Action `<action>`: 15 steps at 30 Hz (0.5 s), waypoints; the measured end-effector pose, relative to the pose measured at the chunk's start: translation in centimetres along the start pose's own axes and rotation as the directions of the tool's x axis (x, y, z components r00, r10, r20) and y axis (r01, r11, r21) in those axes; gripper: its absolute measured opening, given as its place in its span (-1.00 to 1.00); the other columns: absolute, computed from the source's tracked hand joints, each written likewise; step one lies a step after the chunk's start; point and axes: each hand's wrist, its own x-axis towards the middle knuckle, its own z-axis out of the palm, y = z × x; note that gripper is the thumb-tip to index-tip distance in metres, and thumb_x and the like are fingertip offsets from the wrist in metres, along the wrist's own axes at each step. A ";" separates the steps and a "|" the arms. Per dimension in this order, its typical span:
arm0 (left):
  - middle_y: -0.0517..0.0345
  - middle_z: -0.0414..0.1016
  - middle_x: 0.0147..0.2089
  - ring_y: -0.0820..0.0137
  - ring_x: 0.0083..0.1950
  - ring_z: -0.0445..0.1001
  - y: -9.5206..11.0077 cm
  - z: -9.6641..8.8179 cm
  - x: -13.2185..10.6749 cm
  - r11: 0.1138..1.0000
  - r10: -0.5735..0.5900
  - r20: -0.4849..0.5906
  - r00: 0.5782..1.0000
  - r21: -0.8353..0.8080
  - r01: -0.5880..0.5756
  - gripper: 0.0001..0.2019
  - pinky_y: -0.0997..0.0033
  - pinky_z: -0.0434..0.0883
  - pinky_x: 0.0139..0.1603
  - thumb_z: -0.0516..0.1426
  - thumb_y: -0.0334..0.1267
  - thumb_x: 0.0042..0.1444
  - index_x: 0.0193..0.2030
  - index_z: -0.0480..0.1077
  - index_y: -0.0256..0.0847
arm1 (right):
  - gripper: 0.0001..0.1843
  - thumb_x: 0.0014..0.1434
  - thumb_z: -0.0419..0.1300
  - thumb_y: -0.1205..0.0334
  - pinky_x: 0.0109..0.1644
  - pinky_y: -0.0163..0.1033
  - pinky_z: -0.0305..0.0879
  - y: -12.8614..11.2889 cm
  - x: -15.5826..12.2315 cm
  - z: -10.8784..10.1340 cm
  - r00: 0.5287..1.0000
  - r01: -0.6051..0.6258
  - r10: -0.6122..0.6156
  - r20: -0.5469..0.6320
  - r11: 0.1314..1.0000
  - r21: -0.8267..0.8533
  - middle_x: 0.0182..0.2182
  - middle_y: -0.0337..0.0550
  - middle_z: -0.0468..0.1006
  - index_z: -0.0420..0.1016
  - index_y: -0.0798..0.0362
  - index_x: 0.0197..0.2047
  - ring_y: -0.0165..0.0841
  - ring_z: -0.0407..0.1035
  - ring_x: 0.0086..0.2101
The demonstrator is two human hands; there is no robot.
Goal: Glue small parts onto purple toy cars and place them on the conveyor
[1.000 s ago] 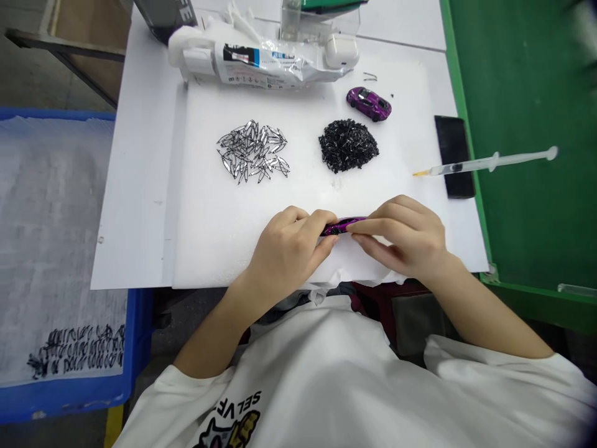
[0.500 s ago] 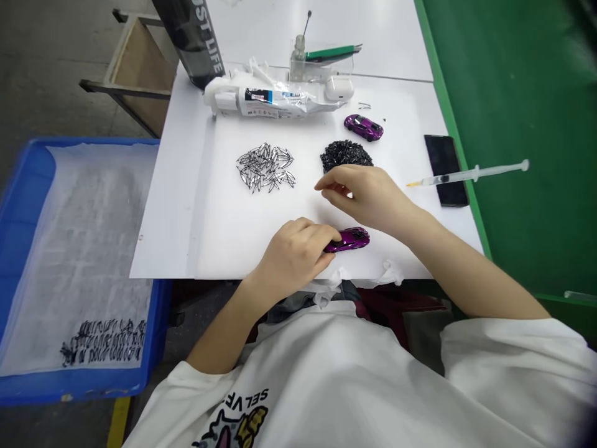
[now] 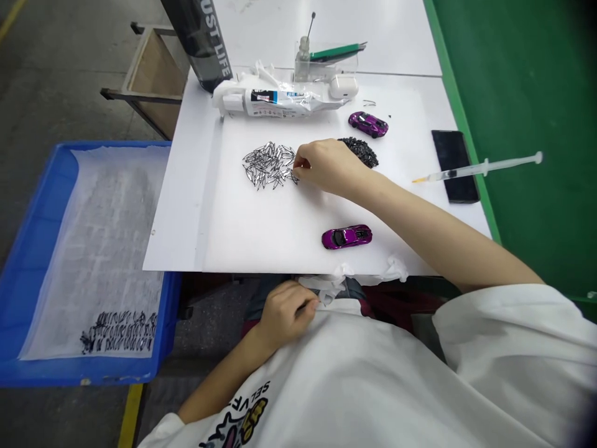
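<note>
Spreading left of the right grip (image 3: 326,164), clear pieces (image 3: 265,165) lay by its nearly closed fingertips, whether held I could not tell, while the left grip (image 3: 283,312) sat curled below, contents unclear, with the nearer purple car (image 3: 347,237) beyond and right of it and black pieces (image 3: 364,152) behind the right grip.

Shows a glossy purple toy car (image 3: 347,237), roof up on the white board (image 3: 261,236), nose leftward. Includes, farther back and left, a loose heap of dark-edged clear slivers (image 3: 267,167), apparently overlapping.
</note>
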 end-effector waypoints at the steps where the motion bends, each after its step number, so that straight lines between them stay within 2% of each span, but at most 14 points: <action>1: 0.16 0.51 -0.44 0.39 -0.38 0.46 -0.3 0.2 -0.3 0.998 -0.050 -0.014 0.999 0.035 0.051 -0.81 0.37 0.43 -0.32 -0.02 -0.31 0.18 -0.39 0.38 -0.20 | -0.91 0.09 0.10 0.39 -0.25 -0.20 0.18 -0.1 0.2 0.0 1.000 -0.011 0.011 0.007 1.000 -0.012 -0.38 -0.09 0.47 0.43 0.11 -0.36 -0.24 0.33 -0.30; 5: -0.05 0.52 -0.17 0.17 -0.12 0.46 -1.3 0.7 -0.5 0.957 -0.218 -0.046 0.975 0.184 0.223 -0.79 0.14 0.42 -0.11 0.05 -0.26 0.15 -0.13 0.42 -0.25 | -0.90 0.03 0.13 0.45 -0.29 -0.18 0.21 -0.4 0.8 -0.2 0.997 -0.058 0.057 0.043 0.998 0.038 -0.50 -0.08 0.40 0.35 0.13 -0.49 -0.23 0.33 -0.36; 8: -0.09 0.52 -0.12 0.08 -0.08 0.45 -1.7 1.1 0.0 0.938 -0.280 0.026 0.960 0.221 0.267 -0.72 0.04 0.38 -0.03 0.14 -0.21 0.08 -0.08 0.43 -0.25 | -0.86 0.01 0.13 0.47 -0.40 -0.22 0.23 0.0 0.6 -0.9 0.991 -0.123 0.104 0.086 0.960 0.253 -0.59 -0.14 0.36 0.31 0.13 -0.54 -0.33 0.32 -0.51; 11: 0.00 0.55 -0.22 0.14 -0.16 0.48 -1.7 1.2 0.6 0.934 -0.330 0.135 0.934 0.189 0.303 -0.79 0.12 0.36 -0.03 0.15 -0.25 0.07 -0.14 0.46 -0.22 | -0.88 0.02 0.13 0.47 -0.48 -0.29 0.24 0.5 -1.4 -1.8 0.993 -0.116 0.112 0.038 0.849 0.515 -0.52 -0.17 0.42 0.30 0.13 -0.50 -0.42 0.32 -0.56; 15: 0.16 0.52 -0.36 0.31 -0.32 0.45 -0.9 0.5 1.4 0.933 -0.353 0.325 0.877 0.052 0.356 -0.81 0.34 0.32 -0.22 0.11 -0.35 0.06 -0.19 0.48 -0.18 | -0.87 0.04 0.14 0.49 -0.47 -0.36 0.28 0.3 -7.2 -3.0 0.996 -0.027 0.083 -0.040 0.681 0.732 -0.48 -0.22 0.44 0.37 0.12 -0.32 -0.44 0.36 -0.49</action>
